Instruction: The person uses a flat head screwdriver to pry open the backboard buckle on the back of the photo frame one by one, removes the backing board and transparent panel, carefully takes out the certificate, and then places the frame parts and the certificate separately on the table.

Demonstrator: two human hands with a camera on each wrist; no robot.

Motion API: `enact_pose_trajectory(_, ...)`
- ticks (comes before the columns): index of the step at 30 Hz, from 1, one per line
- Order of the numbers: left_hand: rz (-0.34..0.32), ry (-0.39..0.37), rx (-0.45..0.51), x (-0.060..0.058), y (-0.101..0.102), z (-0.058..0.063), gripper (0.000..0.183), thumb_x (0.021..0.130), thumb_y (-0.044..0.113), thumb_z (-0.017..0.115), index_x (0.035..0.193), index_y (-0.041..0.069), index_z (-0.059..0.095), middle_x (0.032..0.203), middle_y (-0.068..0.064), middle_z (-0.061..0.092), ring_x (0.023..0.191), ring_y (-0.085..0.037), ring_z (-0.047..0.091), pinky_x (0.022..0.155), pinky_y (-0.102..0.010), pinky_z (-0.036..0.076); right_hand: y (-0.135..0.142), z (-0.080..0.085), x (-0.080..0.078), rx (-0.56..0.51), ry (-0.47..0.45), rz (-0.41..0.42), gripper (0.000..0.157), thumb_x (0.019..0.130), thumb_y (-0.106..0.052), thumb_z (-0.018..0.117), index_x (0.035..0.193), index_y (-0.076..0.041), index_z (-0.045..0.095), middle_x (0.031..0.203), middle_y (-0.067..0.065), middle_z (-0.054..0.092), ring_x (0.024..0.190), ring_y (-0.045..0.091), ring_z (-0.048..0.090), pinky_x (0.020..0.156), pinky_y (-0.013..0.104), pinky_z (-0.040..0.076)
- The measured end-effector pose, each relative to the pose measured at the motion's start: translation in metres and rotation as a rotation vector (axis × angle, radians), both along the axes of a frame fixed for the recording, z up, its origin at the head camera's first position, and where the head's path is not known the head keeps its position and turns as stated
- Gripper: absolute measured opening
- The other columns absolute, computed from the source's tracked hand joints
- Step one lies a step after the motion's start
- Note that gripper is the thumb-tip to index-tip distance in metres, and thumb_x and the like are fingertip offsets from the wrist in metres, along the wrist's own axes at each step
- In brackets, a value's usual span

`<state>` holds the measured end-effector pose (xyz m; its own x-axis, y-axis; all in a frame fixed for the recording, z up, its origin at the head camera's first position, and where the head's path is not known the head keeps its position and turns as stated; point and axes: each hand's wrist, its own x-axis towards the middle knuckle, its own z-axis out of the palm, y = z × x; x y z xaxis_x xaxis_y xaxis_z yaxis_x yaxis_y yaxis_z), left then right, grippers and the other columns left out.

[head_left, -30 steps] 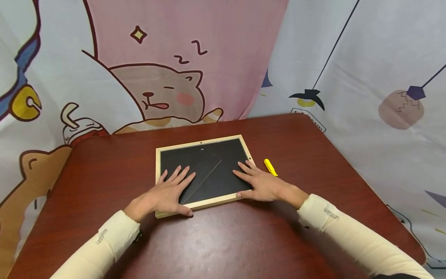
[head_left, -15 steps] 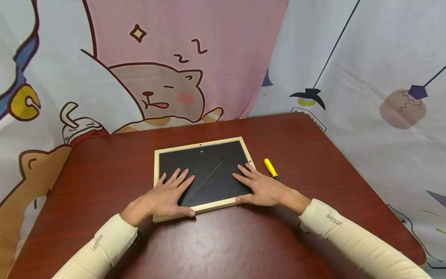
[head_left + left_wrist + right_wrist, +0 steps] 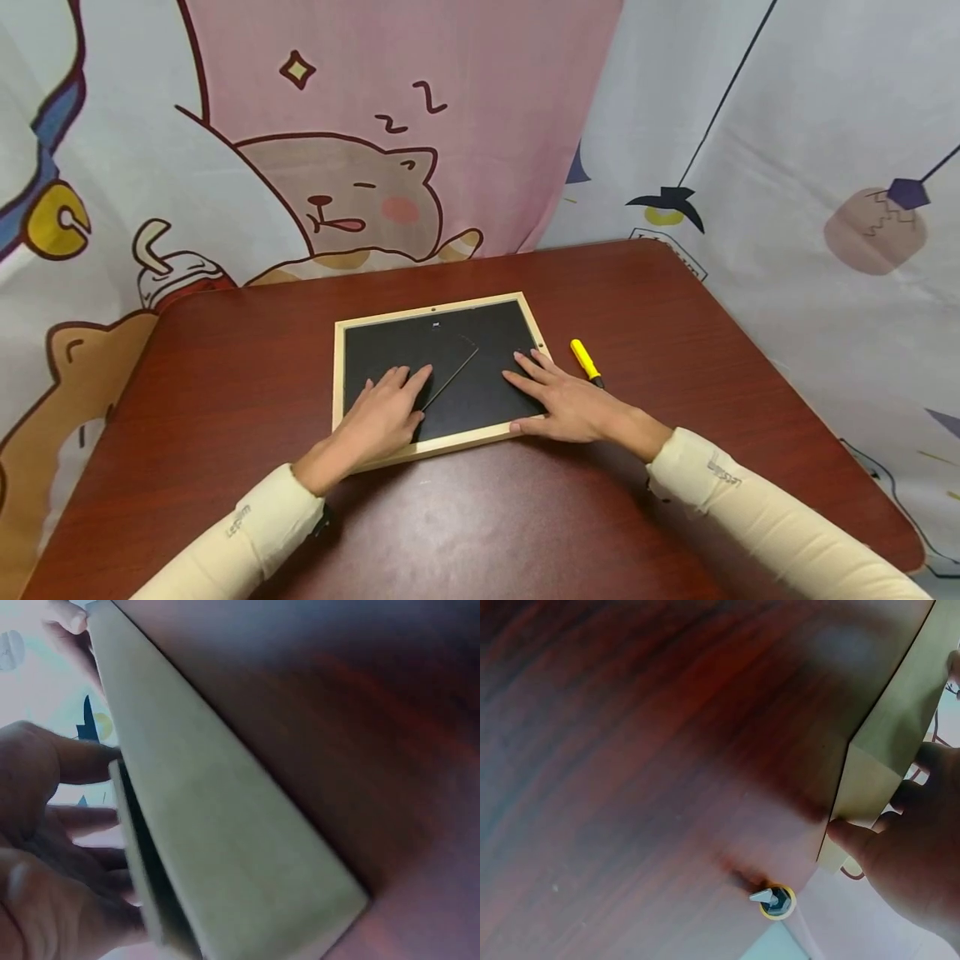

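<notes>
A picture frame [image 3: 465, 435] with a pale wooden rim lies back side up on the table, showing its black backing board [image 3: 457, 392]. A thin diagonal line runs across the board. My left hand [image 3: 378, 421] rests on the left half, index finger stretched, thumb tip at the line's visible lower end; the remaining fingers are partly hidden. In the left wrist view, its thumb and fingers [image 3: 82, 821] are beyond the frame's near side, by a thin pale edge [image 3: 135, 840]. My right hand [image 3: 570, 404] lies spread over the right side, thumb on the near rim.
A short yellow screwdriver [image 3: 585, 361] lies right of the frame; its flat metal tip shows in the right wrist view. The red-brown table [image 3: 487, 525] reaches printed curtains [image 3: 510, 125] at the back and right. The frame's rim has small dark holes.
My left hand has drawn its spread fingers together and moved its thumb from the near rim onto the black board at the diagonal line. My right hand has barely moved.
</notes>
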<state>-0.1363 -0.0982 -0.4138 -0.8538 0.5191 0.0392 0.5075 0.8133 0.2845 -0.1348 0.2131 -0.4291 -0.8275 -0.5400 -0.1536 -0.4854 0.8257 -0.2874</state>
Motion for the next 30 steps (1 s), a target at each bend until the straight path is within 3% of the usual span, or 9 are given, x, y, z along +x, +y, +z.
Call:
enact_pose_trajectory(9, 0.025, 0.071, 0.204, 0.004, -0.001, -0.006, 0.068, 0.08, 0.003, 0.075, 0.141, 0.011, 0.046, 0.121, -0.016, 0.059, 0.121, -0.034, 0.054, 0.094, -0.072, 0.037, 0.001, 0.0, -0.001, -0.027, 0.045, -0.013, 0.087, 0.086, -0.075, 0.046, 0.155, -0.028, 0.024, 0.164, 0.007, 0.007, 0.15, 0.032, 0.005, 0.11, 0.05, 0.033)
enact_pose_trajectory(18, 0.012, 0.117, 0.261, 0.004, -0.002, -0.002, 0.065, 0.078, -0.001, 0.075, 0.137, 0.01, 0.049, 0.12, -0.013, 0.06, 0.121, -0.032, 0.054, 0.093, -0.073, 0.036, 0.006, 0.007, -0.006, -0.077, 0.052, -0.065, 0.091, 0.086, -0.071, 0.051, 0.157, -0.023, 0.021, 0.165, 0.008, 0.004, 0.15, 0.028, 0.011, 0.111, 0.051, 0.033)
enact_pose_trajectory(21, 0.007, 0.127, 0.268, 0.004, -0.002, -0.001, 0.064, 0.079, -0.001, 0.074, 0.137, 0.01, 0.049, 0.121, -0.012, 0.06, 0.122, -0.032, 0.053, 0.094, -0.074, 0.034, 0.006, 0.008, -0.008, -0.112, 0.026, -0.107, 0.091, 0.087, -0.07, 0.052, 0.157, -0.022, 0.019, 0.165, 0.007, 0.001, 0.148, 0.026, 0.022, 0.107, 0.047, 0.039)
enact_pose_trajectory(25, 0.017, 0.114, 0.274, 0.005, -0.002, -0.002, 0.064, 0.08, 0.0, 0.074, 0.137, 0.011, 0.049, 0.124, -0.012, 0.059, 0.125, -0.031, 0.051, 0.095, -0.074, 0.033, 0.002, 0.01, -0.015, -0.237, 0.011, -0.219, 0.086, 0.092, -0.057, 0.057, 0.156, -0.01, 0.022, 0.163, 0.014, 0.007, 0.144, 0.03, 0.03, 0.109, 0.049, 0.036)
enact_pose_trajectory(28, 0.029, 0.107, 0.275, 0.005, -0.001, -0.003, 0.063, 0.08, 0.001, 0.073, 0.138, 0.011, 0.049, 0.126, -0.012, 0.058, 0.125, -0.031, 0.051, 0.096, -0.074, 0.032, -0.001, 0.015, -0.021, -0.39, 0.0, -0.327, 0.075, 0.094, -0.037, 0.064, 0.151, -0.002, 0.032, 0.158, 0.02, 0.026, 0.142, 0.033, 0.034, 0.109, 0.051, 0.034)
enact_pose_trajectory(30, 0.036, 0.11, 0.277, 0.005, -0.001, -0.004, 0.063, 0.08, 0.001, 0.073, 0.137, 0.011, 0.049, 0.126, -0.012, 0.058, 0.125, -0.031, 0.051, 0.097, -0.074, 0.032, -0.001, 0.019, -0.024, -0.503, -0.037, -0.407, 0.067, 0.093, -0.026, 0.065, 0.148, -0.001, 0.037, 0.151, 0.023, 0.038, 0.135, 0.035, 0.043, 0.105, 0.051, 0.04)
